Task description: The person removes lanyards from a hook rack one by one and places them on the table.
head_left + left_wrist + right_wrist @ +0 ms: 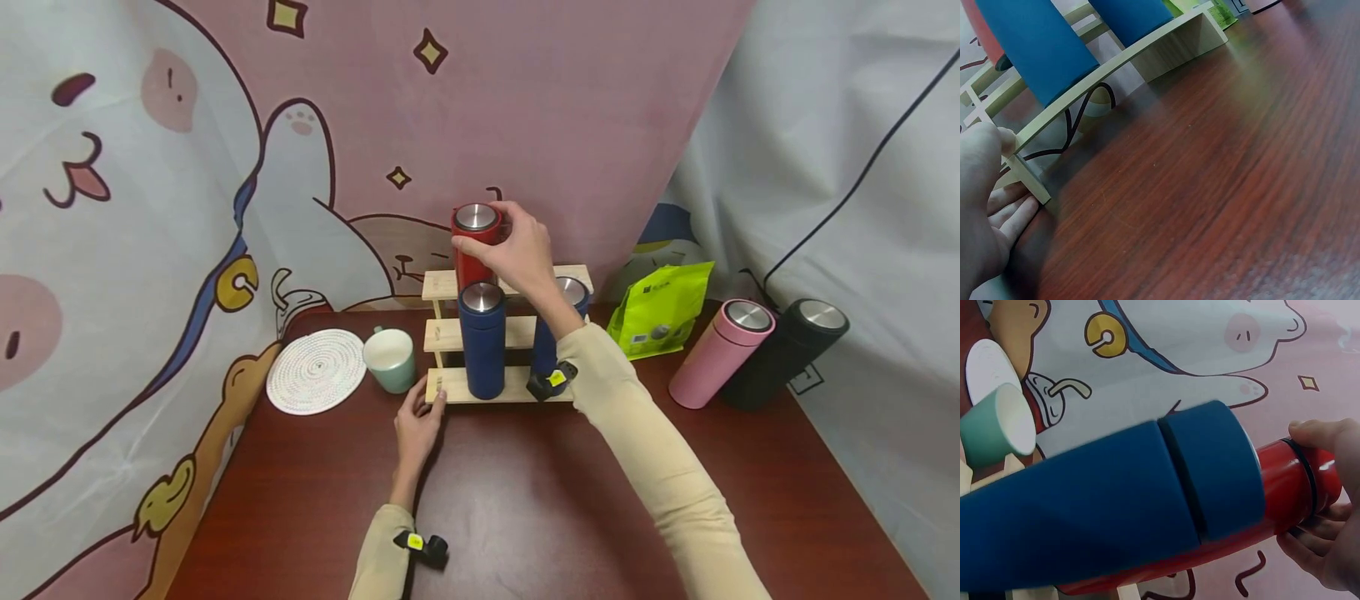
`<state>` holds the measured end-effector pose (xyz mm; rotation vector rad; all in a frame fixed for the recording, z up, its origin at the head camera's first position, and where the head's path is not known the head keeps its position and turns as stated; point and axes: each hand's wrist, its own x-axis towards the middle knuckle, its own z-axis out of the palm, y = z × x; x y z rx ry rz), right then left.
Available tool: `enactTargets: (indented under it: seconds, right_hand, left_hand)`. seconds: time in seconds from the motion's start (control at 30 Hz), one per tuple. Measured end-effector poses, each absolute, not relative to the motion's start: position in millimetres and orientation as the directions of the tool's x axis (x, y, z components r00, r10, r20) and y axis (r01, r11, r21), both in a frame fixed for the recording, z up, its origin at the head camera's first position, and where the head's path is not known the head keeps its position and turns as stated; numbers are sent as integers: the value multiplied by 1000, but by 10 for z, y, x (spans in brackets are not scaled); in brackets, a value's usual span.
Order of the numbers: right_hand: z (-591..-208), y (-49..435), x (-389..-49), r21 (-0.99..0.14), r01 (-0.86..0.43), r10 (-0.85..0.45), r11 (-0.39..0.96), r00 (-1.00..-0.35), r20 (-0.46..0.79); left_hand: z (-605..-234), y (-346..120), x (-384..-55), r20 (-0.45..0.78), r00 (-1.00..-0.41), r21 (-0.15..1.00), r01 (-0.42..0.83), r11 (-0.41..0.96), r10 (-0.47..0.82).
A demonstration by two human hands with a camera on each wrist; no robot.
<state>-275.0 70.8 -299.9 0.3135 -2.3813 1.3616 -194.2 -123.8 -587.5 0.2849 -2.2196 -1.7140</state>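
Note:
A red thermos (471, 268) with a steel-topped lid stands upright at the back of a three-step wooden rack (444, 336). My right hand (522, 250) grips it around the lid; in the right wrist view, thumb and fingers lie on opposite sides of the red lid (1327, 469). On the lowest step is a blue thermos (483, 354), and a second blue thermos (546, 346) stands to its right, partly hidden by my right wrist. With my left hand (417, 427) I hold the rack's lower left end, thumb on the board (1054, 119) and fingers around its side.
Left of the rack are a mint-green mug (392, 367) and a round white woven mat (317, 371). To the right stand a lime-green pouch (662, 310), a pink thermos (716, 358) and a black thermos (780, 358). A printed cloth hangs behind the table (517, 500).

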Motion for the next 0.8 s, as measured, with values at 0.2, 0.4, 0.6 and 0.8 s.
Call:
enactTargets:
  seconds: [0.2,0.4,0.6,0.8]
  right_hand:
    - [-2994,840,-2748,-778,-380,22,500,-893,450]
    - [-2979,998,-2736,-799,-361,56,481,-897,439]
    - [-2996,1178,-2724,-808,-343,112,480,-889,444]
    - [-3027,1337,-2731,-808,-362,173,465,-858,484]
  left_hand:
    - [-5886,-1257,-1937,127,-929,966,35,257,-349]
    - [-5880,-1261,-1935,129,-929,966,38,257,-348]
    - [-5868,-1251,-1935,134,-929,965,43,257,-346]
    - [-5861,-1256,-1940,143,-929,965,55,255,-342]
